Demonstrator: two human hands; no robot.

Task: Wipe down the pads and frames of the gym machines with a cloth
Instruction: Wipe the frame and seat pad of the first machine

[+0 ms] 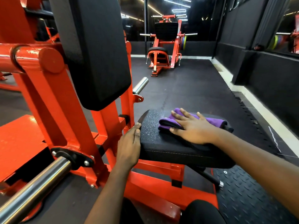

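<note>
A black seat pad (152, 135) of an orange-red gym machine fills the lower middle. A folded purple cloth (213, 121) with a dark edge lies on the pad's top. My right hand (192, 126) presses flat on the cloth with fingers spread and straight. My left hand (129, 144) rests against the pad's left edge, fingers extended along its side. Above and left stands the tall black back pad (97, 50) on the orange-red frame (53, 97). The cloth is partly covered by my right hand.
Chrome weight pegs stick out at lower left (32, 188) and behind the back pad (140, 85). A second orange-red machine (163, 49) stands at the far end of the dark rubber floor (194, 88). A black wall with mirrors (267, 70) runs along the right. A textured footplate (242, 191) lies at lower right.
</note>
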